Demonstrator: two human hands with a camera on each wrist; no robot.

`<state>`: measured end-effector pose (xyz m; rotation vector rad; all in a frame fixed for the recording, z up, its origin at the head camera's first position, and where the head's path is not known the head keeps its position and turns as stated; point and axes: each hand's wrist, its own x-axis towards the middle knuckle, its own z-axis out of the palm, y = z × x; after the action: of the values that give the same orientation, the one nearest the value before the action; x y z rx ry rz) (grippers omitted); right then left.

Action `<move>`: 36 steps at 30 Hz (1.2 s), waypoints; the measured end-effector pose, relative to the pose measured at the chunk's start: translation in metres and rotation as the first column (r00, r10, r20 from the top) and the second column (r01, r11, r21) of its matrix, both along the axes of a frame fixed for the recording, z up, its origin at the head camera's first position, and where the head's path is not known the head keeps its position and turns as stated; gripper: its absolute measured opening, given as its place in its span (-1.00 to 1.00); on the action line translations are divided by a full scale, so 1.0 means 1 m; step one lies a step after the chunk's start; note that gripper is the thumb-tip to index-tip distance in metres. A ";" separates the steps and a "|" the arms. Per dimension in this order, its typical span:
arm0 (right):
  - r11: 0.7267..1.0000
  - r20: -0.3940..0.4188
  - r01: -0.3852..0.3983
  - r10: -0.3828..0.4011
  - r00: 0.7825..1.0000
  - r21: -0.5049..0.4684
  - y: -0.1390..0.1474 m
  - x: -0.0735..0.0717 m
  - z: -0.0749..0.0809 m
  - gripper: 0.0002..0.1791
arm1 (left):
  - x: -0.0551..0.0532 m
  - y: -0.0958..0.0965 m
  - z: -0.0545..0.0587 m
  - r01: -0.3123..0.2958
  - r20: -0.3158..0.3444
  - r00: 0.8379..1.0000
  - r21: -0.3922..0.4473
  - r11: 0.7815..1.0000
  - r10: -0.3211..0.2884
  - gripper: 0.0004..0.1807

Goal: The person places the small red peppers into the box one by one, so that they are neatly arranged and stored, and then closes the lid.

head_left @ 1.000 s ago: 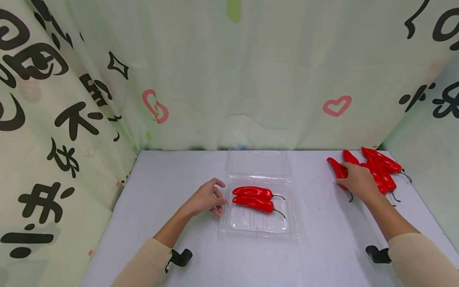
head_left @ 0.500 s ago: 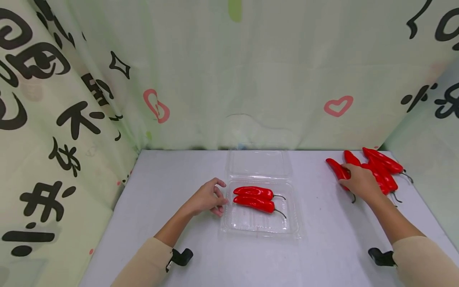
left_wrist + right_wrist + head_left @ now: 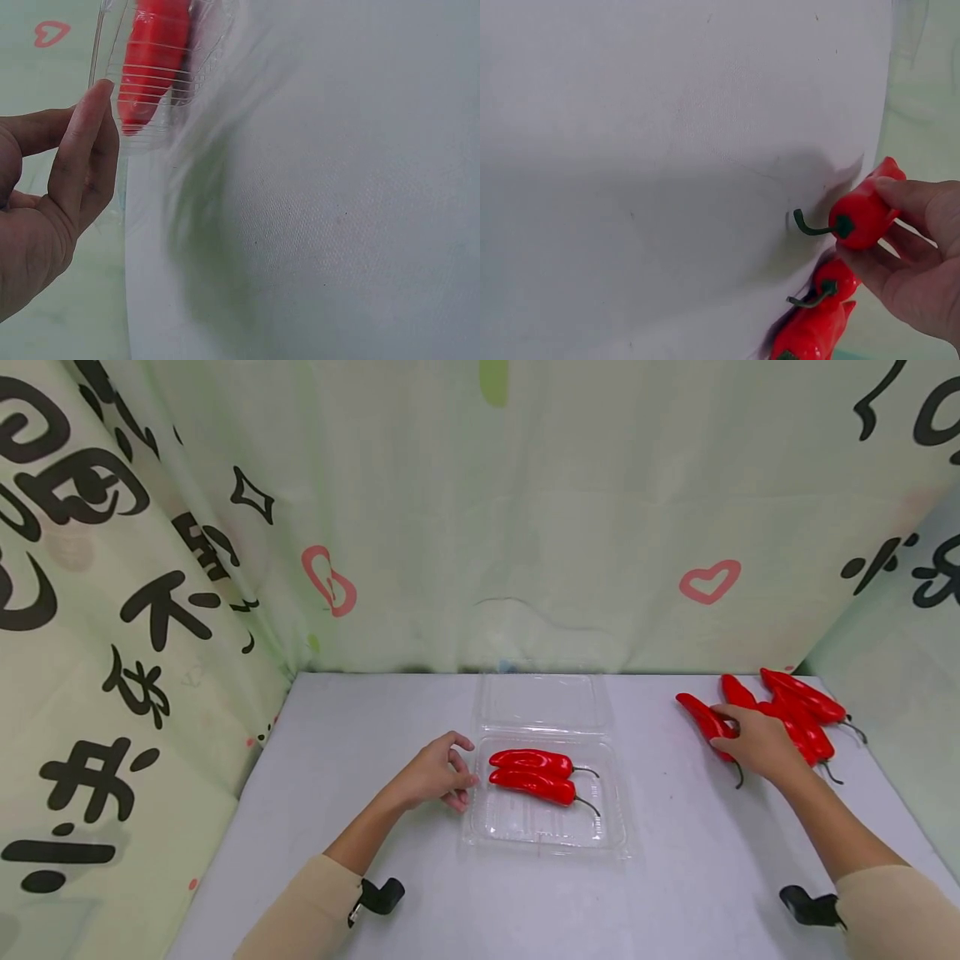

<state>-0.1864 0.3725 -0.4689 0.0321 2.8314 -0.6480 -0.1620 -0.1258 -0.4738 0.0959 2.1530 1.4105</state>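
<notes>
My right hand (image 3: 761, 743) pinches a red chili pepper (image 3: 699, 714) between thumb and fingers, at the left side of a pile of red peppers (image 3: 806, 714). In the right wrist view the held pepper (image 3: 862, 214) shows its curved green stem, with other peppers (image 3: 810, 330) below it. My left hand (image 3: 435, 774) is at the left rim of a clear plastic clamshell box (image 3: 540, 835), its fingers loosely bent. The left wrist view has a fingertip right at the box wall (image 3: 101, 45). Two red peppers (image 3: 532, 787) lie side by side in the box, stems to the right.
The box's clear lid (image 3: 542, 702) is folded back toward the rear. A white-covered table (image 3: 360, 718) carries everything. Behind it and at both sides hangs a pale green printed curtain (image 3: 525, 527).
The right hand has tipped and drawn the pinched pepper slightly away from the pile, its tip now farther left. My left hand and the box have stayed in place.
</notes>
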 end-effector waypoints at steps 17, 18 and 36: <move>0.996 -0.108 -0.088 0.085 0.991 -0.024 -0.016 0.016 0.017 -0.14 | 0.001 0.001 0.000 -0.004 -0.004 1.000 0.005 1.000 0.004 -0.42; 0.995 -0.114 -0.098 0.095 0.989 -0.027 -0.017 0.017 0.018 -0.15 | 0.001 0.002 0.000 -0.003 -0.004 1.000 0.003 1.000 0.003 -0.42; 0.968 -0.222 -0.246 0.230 0.948 -0.048 -0.047 0.026 0.039 -0.20 | 0.000 0.002 0.000 -0.003 -0.003 1.000 0.001 1.000 0.003 -0.42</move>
<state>-0.1605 0.3252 -0.4294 -0.4121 2.9432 -0.7415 -0.1620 -0.1236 -0.4739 0.0958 2.1564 1.4134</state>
